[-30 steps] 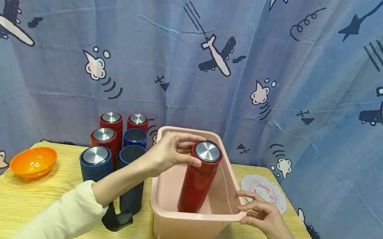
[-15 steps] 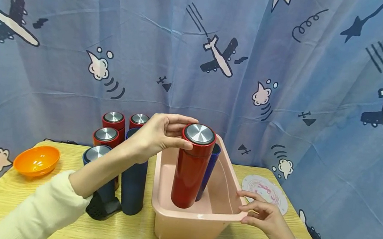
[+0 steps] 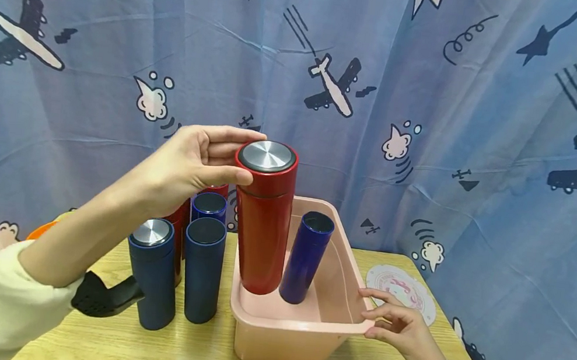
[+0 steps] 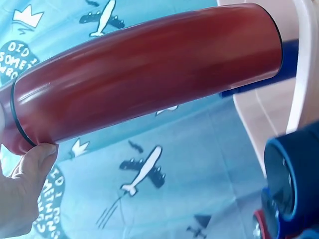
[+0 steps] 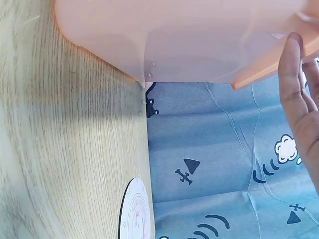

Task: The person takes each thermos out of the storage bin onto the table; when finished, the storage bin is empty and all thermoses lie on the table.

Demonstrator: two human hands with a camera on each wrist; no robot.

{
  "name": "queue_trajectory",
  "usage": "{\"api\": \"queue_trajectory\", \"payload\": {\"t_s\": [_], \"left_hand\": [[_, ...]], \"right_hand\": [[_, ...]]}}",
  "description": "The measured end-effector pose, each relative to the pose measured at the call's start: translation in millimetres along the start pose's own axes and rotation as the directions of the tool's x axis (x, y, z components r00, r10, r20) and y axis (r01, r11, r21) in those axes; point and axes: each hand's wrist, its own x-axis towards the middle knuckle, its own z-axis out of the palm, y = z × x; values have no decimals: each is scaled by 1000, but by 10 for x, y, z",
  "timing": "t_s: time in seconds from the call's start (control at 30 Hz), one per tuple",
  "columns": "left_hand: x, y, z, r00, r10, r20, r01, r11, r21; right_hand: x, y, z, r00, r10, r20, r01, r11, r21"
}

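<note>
My left hand grips a red thermos near its steel-topped lid, thumb on the near side and fingers behind. The thermos hangs slightly tilted over the left part of a pink plastic tub; in the left wrist view its red body spans the upper part. Inside the tub a blue thermos stands leaning to the right. My right hand holds the tub's rim at the near right corner, and in the right wrist view its fingers lie against the rim.
Left of the tub stand dark blue thermoses, another blue one and red ones partly hidden by my left arm. An orange bowl shows behind that arm. Round patterned mats lie right of the tub, before a curtain.
My left hand has lifted the red thermos and carried it left from within the tub, uncovering the blue thermos there. My right hand stays on the rim.
</note>
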Motion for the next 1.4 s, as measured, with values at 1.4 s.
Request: {"api": "queue_trajectory", "payload": {"t_s": [1.4], "left_hand": [[-1048,-772,-716,1000,-26,-14,25,998,-63]], "right_hand": [[-7,-5,18,1000,10,2,-10,1000,25]]}}
